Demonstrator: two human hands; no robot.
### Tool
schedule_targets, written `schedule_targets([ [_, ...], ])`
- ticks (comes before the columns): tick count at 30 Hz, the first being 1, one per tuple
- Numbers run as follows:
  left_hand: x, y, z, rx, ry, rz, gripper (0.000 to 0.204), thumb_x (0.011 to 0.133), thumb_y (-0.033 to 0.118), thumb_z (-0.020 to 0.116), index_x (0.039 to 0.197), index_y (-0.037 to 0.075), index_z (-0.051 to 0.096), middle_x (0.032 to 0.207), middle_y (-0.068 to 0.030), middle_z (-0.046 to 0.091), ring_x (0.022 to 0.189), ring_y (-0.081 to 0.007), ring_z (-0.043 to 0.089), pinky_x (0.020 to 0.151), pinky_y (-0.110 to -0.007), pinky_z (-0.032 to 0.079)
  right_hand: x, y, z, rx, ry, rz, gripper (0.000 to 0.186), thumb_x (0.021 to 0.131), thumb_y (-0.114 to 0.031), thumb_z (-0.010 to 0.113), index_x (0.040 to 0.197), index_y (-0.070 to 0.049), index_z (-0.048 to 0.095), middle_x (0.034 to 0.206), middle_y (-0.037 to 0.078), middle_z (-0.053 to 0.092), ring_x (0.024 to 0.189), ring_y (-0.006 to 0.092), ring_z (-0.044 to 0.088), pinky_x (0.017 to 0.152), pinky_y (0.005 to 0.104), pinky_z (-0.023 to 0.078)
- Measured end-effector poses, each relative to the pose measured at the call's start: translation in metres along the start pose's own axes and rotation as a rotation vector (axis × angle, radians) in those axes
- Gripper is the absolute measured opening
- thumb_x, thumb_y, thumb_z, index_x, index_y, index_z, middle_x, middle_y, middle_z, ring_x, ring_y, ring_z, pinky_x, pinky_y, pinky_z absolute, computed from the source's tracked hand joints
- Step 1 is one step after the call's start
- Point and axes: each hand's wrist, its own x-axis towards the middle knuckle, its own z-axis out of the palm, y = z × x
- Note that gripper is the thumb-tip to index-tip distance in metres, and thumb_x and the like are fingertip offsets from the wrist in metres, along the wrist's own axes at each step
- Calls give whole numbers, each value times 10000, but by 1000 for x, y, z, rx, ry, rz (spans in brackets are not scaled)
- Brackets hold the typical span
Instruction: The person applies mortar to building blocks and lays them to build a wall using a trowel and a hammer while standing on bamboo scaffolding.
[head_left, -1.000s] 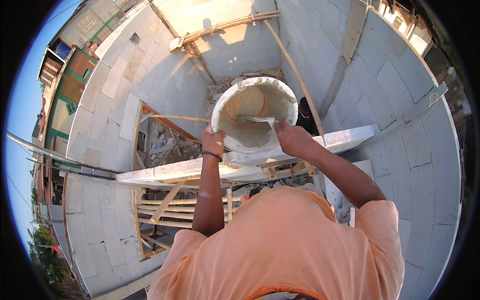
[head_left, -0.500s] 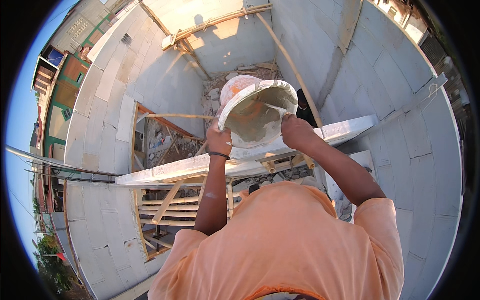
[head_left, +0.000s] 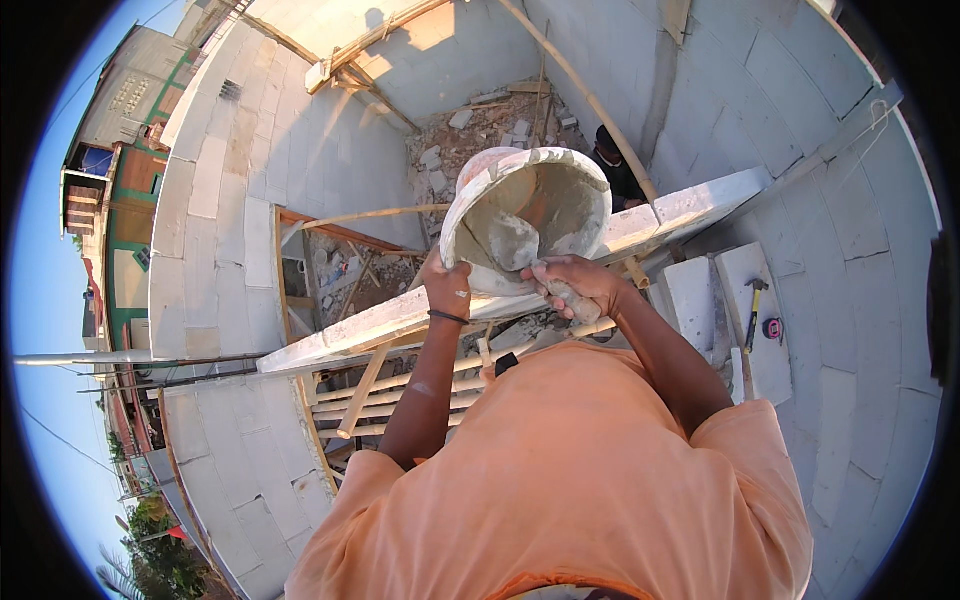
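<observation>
From my remote view: bucket (head_left: pixel 572 205) tilted over the far edge of the white beam (head_left: pixel 712 204), contact unclear; L hand (head_left: pixel 447 287) clasping its rim, R hand (head_left: pixel 583 281) grasping the trowel (head_left: pixel 513 242), blade inside. Poss. failure, I judge — smeared rim slips, bucket falls nr. co-worker (head_left: pixel 622 176).

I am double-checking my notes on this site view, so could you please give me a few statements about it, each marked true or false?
1. The left hand grips the rim of the bucket. True.
2. A hammer and a tape measure lie on a pale block. True.
3. The right hand holds the hammer. False: it holds a trowel by its handle.
4. The bucket is filled to the brim. False: much of its grey-smeared inside shows.
5. The wearer's shirt is blue. False: the shirt is orange.
</observation>
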Motion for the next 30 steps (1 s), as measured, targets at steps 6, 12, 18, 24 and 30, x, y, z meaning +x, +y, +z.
schedule_targets([
  [6, 10, -37, 23, -247, -7, -126, 383, 697, -39, 535, 1072, -38, 613, 959, -57, 628, 844, -162, 588, 789, -284, 458, -4, 31, -15, 364, -161, -114, 437, 956, -279, 599, 1265, 17, 506, 833, 29, 536, 538, 90, 537, 396, 235, 462],
  [12, 2, -66, 63, -496, 156, -256, 509, 649, -32, 576, 1157, 0, 565, 1002, -75, 611, 898, -208, 592, 834, -328, 463, -59, 43, -37, 372, -85, -235, 452, 952, -256, 599, 1304, -2, 475, 839, 38, 541, 534, 100, 542, 389, 224, 461],
  [18, -14, -121, 26, -462, 380, -450, 721, 559, -46, 571, 1276, 4, 515, 1105, -84, 594, 1003, -252, 593, 935, -378, 458, -114, 55, -98, 26, 545, -279, 414, 958, -235, 567, 1311, -35, 482, 779, 15, 515, 551, 86, 538, 421, 248, 463],
  [24, -59, -166, -21, -379, 534, -537, 591, 609, -92, 538, 1193, 1, 523, 1028, -110, 566, 935, -303, 580, 866, -472, 503, -87, 99, -277, -775, 1183, -256, 472, 876, -263, 608, 1255, 5, 522, 915, 191, 660, 826, 346, 671, 744, 433, 550],
  [30, -113, -175, -51, -287, 628, -713, 654, 550, -45, 569, 1200, 12, 538, 1061, -70, 571, 977, -268, 561, 944, -422, 441, -44, 94, -329, -1322, 1231, 112, 480, 858, -265, 610, 1228, 30, 529, 1043, 266, 647, 935, 396, 659, 851, 461, 518],
])
